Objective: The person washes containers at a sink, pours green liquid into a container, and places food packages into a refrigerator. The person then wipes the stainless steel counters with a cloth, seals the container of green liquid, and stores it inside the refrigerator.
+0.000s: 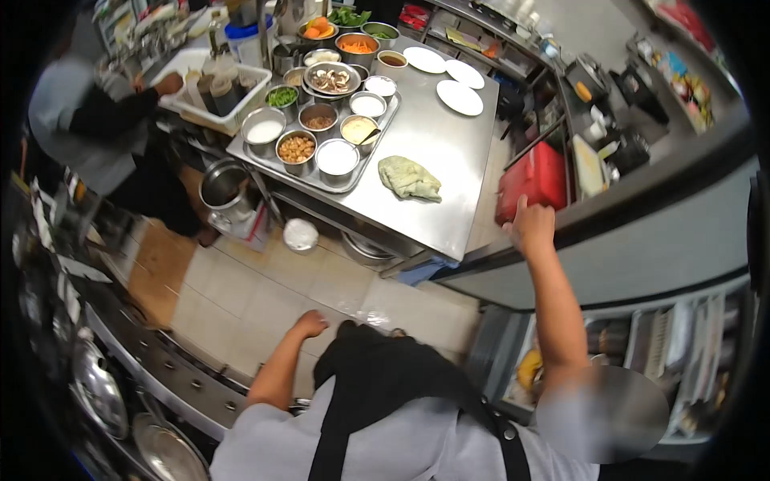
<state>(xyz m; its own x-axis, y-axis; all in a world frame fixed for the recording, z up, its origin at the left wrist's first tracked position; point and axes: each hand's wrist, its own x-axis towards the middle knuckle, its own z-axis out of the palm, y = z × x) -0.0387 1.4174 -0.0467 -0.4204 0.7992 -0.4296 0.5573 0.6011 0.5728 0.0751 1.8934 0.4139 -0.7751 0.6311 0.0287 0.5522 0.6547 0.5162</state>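
Cloth lies bunched on the steel table, well ahead of my left hand and off to the left of the fingers of my right hand. Its long axis slants: the broader end points away and leftward, the narrower end back towards the right fingers' side. I read it as soft, pale green fabric, rumpled and folded over itself, on smooth, shiny metal.

From my end, the right hand shows one finger extended and the others curled in; I cannot tell whether it grips or touches anything. The left hand is loosely curled above glossy floor tiles, its grip unclear to me too. Beyond the right fingertips I see a red box with rounded corners. Farther ahead and left of those fingers are smooth white plates; ahead of the left fingers, round metal containers stand in a rimmed metal tray.
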